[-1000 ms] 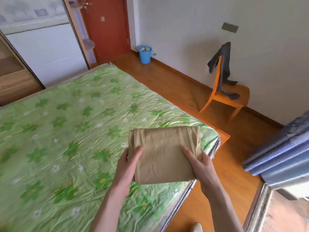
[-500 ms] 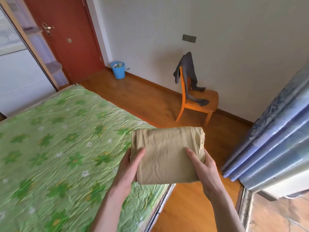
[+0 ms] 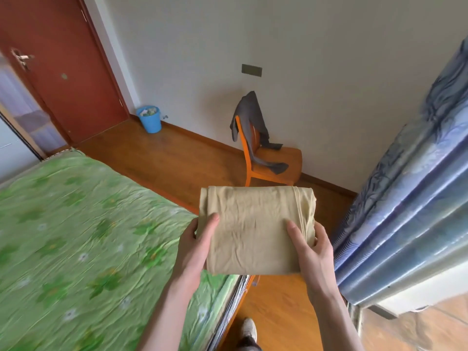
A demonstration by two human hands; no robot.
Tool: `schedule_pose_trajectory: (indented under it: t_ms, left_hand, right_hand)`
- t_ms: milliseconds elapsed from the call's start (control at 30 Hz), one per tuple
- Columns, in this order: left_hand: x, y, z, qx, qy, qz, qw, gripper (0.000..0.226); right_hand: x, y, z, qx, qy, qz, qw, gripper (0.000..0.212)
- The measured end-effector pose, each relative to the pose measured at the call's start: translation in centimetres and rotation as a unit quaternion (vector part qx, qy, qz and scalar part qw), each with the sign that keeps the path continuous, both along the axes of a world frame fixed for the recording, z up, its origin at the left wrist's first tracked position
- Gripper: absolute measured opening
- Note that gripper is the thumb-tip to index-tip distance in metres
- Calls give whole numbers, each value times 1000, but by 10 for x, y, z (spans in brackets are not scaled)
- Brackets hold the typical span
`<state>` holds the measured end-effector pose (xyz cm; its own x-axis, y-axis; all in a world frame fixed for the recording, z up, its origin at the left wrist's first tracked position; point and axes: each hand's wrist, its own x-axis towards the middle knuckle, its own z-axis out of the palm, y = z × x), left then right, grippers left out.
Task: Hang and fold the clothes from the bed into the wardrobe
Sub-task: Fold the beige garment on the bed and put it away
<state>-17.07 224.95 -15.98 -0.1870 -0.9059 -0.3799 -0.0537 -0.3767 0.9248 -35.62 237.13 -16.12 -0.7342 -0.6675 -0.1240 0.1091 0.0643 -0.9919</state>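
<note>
A folded tan garment (image 3: 255, 229) is held flat in the air in front of me, over the bed's corner. My left hand (image 3: 195, 247) grips its left edge, thumb on top. Along the right edge, my right hand (image 3: 310, 247) holds it the same way. The bed (image 3: 76, 236) with a green flowered sheet fills the lower left. A strip of the wardrobe (image 3: 15, 117) shows at the far left edge, with a shelf visible. A dark grey garment (image 3: 249, 117) hangs over the back of an orange chair (image 3: 276, 163) by the wall.
A red-brown door (image 3: 58, 72) stands at the back left, with a blue bin (image 3: 150, 119) beside it. Blue striped curtains (image 3: 410, 198) hang on the right. Wooden floor (image 3: 177, 158) runs between bed and wall. My shoe (image 3: 249, 328) is near the bed's corner.
The view has swung right: the bed and wardrobe slid left, the chair and curtains came toward the centre. Both hands kept their hold on the folded tan garment, lifted off the bed.
</note>
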Motion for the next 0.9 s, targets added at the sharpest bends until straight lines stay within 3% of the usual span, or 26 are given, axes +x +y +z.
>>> schedule_pose_trajectory:
  t_ms: [300, 400, 533, 767, 900]
  left_hand:
    - [-106, -120, -8, 57, 21, 50, 997, 48]
    - [-139, -170, -6, 61, 39, 61, 996, 36]
    - [-179, -231, 2, 52, 53, 70, 995, 50]
    - [-212, -296, 14, 8, 64, 85, 994, 29]
    - [-219, -328, 10, -7, 34, 143, 989, 38]
  right_hand:
    - [-103, -120, 4, -11, 34, 37, 999, 33]
    - [-144, -174, 15, -8, 55, 61, 997, 36]
    - [-188, -245, 24, -11, 68, 77, 995, 43]
    - [-228, -332, 31, -18, 34, 118, 992, 43]
    - [-241, -386, 25, -15, 26, 163, 986, 50]
